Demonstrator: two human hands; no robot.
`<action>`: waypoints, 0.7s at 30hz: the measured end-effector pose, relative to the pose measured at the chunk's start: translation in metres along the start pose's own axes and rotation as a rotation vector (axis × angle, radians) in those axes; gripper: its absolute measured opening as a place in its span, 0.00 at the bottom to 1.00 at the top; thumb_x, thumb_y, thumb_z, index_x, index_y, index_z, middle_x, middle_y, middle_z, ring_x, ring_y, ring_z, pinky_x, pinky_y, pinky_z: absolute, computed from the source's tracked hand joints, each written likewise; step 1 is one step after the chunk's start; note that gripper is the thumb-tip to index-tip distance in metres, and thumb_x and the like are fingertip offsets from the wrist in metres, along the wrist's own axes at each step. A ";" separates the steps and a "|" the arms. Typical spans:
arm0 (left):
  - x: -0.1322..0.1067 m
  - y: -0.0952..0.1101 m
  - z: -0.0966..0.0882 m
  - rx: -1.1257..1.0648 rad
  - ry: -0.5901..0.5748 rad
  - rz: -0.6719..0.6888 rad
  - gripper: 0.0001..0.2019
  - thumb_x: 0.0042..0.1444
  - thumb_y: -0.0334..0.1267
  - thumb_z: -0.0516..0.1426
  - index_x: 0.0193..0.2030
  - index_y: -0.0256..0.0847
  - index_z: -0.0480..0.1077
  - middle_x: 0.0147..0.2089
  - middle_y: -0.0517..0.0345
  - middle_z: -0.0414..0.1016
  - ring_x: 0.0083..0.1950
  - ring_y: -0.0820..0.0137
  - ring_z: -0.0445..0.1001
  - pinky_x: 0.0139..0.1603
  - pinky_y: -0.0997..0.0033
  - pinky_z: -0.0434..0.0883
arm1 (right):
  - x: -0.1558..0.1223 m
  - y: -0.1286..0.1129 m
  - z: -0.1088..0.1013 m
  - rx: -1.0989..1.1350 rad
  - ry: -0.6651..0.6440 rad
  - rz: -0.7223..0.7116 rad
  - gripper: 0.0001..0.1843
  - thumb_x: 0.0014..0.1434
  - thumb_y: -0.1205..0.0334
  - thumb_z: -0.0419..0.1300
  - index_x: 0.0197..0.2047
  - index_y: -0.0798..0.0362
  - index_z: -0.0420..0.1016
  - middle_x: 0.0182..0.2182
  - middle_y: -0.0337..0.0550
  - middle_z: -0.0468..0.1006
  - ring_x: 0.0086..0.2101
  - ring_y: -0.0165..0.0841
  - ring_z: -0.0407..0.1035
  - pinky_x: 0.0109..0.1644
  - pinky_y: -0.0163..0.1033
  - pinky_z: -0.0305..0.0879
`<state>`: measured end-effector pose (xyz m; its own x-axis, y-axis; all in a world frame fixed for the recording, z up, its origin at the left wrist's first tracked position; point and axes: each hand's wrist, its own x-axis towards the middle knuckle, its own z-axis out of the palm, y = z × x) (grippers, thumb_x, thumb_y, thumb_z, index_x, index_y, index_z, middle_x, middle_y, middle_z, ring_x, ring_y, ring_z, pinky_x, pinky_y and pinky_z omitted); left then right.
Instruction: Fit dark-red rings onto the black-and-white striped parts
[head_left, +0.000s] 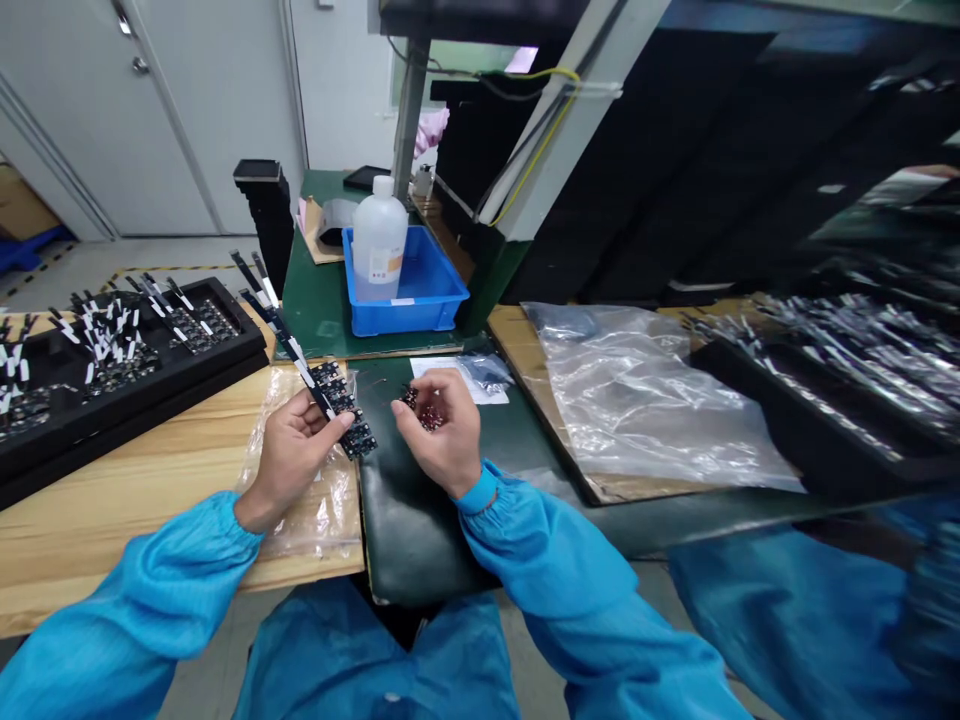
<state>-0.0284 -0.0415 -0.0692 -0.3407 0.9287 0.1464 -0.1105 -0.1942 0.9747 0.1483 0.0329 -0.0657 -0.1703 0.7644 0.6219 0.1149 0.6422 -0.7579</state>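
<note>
My left hand (pixel 292 450) is closed on a small stack of black circuit boards (pixel 341 405), whose flat black-and-white ribbon cables stick up to the left. To the right of it, my right hand (pixel 442 430) curls around a cluster of small dark parts with reddish and shiny spots (pixel 430 415); their exact kind is too small to make out. The two hands are apart, above the green mat (pixel 412 520). Under my left forearm lies a clear plastic bag (pixel 322 515) on the wooden tabletop.
Left, a black foam tray (pixel 217 365) holds many boards with cables. Ahead, a white bottle (pixel 381 240) stands in a blue bin (pixel 409 318). A plastic sheet (pixel 645 390) and another black tray (pixel 795 420) lie right, near a co-worker's blurred blue clothing (pixel 787 600). A post (pixel 570 110) rises ahead.
</note>
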 end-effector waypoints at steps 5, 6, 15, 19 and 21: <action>-0.002 -0.001 0.003 0.014 0.024 0.087 0.15 0.52 0.36 0.69 0.47 0.39 0.76 0.46 0.52 0.84 0.46 0.66 0.83 0.49 0.70 0.79 | -0.011 -0.006 0.006 -0.052 -0.118 -0.134 0.05 0.60 0.65 0.64 0.38 0.50 0.71 0.31 0.39 0.75 0.26 0.28 0.67 0.32 0.36 0.69; -0.003 0.000 0.004 0.027 0.023 0.103 0.15 0.52 0.36 0.69 0.46 0.39 0.76 0.45 0.52 0.84 0.45 0.66 0.83 0.48 0.71 0.79 | -0.013 -0.007 0.008 -0.063 -0.148 -0.142 0.04 0.61 0.65 0.63 0.39 0.50 0.72 0.31 0.40 0.76 0.27 0.28 0.69 0.32 0.36 0.70; -0.011 -0.003 0.004 0.336 0.051 0.174 0.11 0.51 0.42 0.68 0.36 0.37 0.78 0.35 0.51 0.84 0.34 0.64 0.82 0.35 0.70 0.79 | -0.014 -0.007 0.014 -0.068 -0.106 -0.126 0.04 0.62 0.66 0.62 0.41 0.50 0.73 0.33 0.40 0.80 0.31 0.28 0.75 0.33 0.32 0.75; -0.012 -0.002 0.000 0.483 0.041 0.240 0.10 0.51 0.43 0.68 0.34 0.37 0.79 0.31 0.54 0.82 0.30 0.67 0.80 0.31 0.72 0.77 | -0.014 -0.006 0.014 -0.067 -0.102 -0.124 0.08 0.61 0.66 0.62 0.44 0.49 0.72 0.34 0.40 0.81 0.32 0.29 0.77 0.34 0.32 0.76; -0.012 -0.001 -0.001 0.481 0.008 0.289 0.10 0.51 0.42 0.68 0.35 0.37 0.80 0.31 0.54 0.82 0.30 0.66 0.80 0.32 0.72 0.77 | -0.014 -0.006 0.014 -0.073 -0.093 -0.133 0.09 0.61 0.67 0.62 0.45 0.49 0.72 0.34 0.40 0.81 0.32 0.29 0.77 0.34 0.32 0.76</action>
<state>-0.0250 -0.0531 -0.0718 -0.3014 0.8561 0.4198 0.4260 -0.2729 0.8626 0.1359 0.0174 -0.0728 -0.2782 0.6658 0.6923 0.1557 0.7425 -0.6515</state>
